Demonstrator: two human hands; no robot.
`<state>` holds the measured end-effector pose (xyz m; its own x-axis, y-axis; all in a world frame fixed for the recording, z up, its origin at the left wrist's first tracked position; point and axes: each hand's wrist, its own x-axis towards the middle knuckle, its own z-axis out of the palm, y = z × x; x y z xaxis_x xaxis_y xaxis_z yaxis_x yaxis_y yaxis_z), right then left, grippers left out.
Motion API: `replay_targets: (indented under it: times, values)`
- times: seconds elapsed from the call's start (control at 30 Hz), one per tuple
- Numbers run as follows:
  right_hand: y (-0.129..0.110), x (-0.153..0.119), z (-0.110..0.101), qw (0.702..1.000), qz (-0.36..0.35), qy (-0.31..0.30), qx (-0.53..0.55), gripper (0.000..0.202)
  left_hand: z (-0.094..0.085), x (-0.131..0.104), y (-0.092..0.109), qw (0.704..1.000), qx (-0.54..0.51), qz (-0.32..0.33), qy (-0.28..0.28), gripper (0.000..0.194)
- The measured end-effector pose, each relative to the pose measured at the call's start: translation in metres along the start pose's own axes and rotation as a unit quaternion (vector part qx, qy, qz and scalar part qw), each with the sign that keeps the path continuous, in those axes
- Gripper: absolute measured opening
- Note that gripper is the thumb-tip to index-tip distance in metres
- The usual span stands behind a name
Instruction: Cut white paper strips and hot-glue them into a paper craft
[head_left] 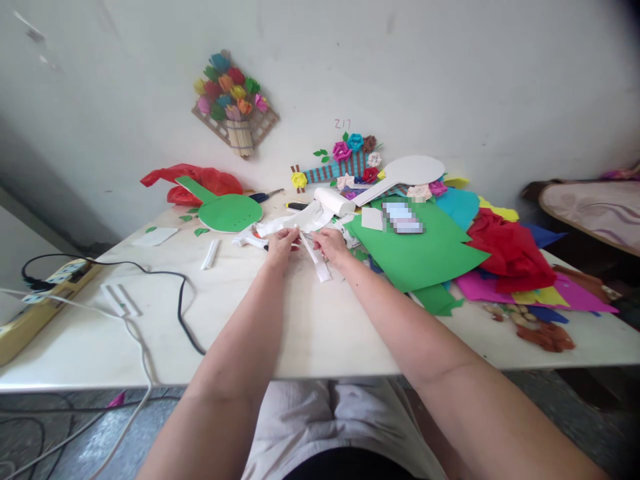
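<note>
My left hand (283, 244) pinches the upper end of a narrow white strip (314, 257) above the middle of the table. The strip slants down to the right, its wider lower end hanging between my wrists. Just right of it, my right hand (327, 245) has its fingers closed near the strip; what they hold is too small to make out. A white glue gun (245, 240) lies left of my left hand, partly hidden by it. Behind both hands are crumpled white paper (300, 219) and a white roll (335, 201).
Green paddle-shaped piece (230, 213) and red plastic (200, 181) lie back left. Green sheets (415, 247), a phone (403, 218) and red crepe paper (505, 250) cover the right. A black cable (181, 300) and power strip (45, 307) are at left.
</note>
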<state>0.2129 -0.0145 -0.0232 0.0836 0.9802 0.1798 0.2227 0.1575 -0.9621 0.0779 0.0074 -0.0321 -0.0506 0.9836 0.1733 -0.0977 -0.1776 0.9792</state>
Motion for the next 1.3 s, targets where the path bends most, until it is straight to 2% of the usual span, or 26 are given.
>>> replay_targets:
  times: [0.1,0.27,0.57,0.67,0.73,0.83,0.97,1.07,1.13,1.23,1.3]
  values:
    - [0.000,-0.001,0.003,1.000,0.007,-0.017,0.004,0.028,0.000,0.000,0.000,1.000,-0.005,0.000,-0.005,0.040]
    - [-0.003,-0.005,0.006,0.996,0.022,-0.085,-0.003,0.020,0.001,0.000,0.001,1.000,0.010,0.002,-0.005,0.038]
    - [-0.001,-0.004,0.004,0.999,0.019,-0.019,0.023,0.015,-0.001,-0.002,0.002,1.000,0.004,0.001,0.013,0.033]
    - [0.003,-0.002,0.005,1.000,0.006,-0.021,0.013,0.011,0.003,0.000,0.004,0.999,-0.004,0.003,0.054,0.026]
    - [0.006,0.000,0.007,1.000,0.003,-0.022,0.001,0.008,0.005,0.004,0.009,0.995,0.019,0.005,0.101,0.024]
    - [0.008,0.000,0.007,1.000,0.002,-0.024,-0.008,0.005,0.000,0.009,0.021,0.970,0.144,-0.009,0.197,0.023]
    - [0.009,0.001,0.007,1.000,0.003,-0.028,-0.013,0.005,-0.027,0.009,0.033,0.887,0.355,-0.016,0.294,0.015]
    - [0.015,0.003,0.008,0.999,-0.010,-0.024,-0.035,0.005,-0.046,0.005,0.031,0.854,0.410,-0.041,0.317,0.023]
    - [0.020,0.005,0.009,0.998,-0.024,-0.022,-0.058,0.007,-0.051,0.004,0.028,0.851,0.409,-0.082,0.319,0.034]
    - [0.024,0.007,0.010,0.996,-0.037,-0.020,-0.084,0.009,-0.049,0.006,0.025,0.852,0.412,-0.109,0.305,0.047]
    - [0.024,0.007,0.010,0.994,-0.043,-0.015,-0.097,0.010,-0.045,0.007,0.025,0.847,0.424,-0.116,0.300,0.050]
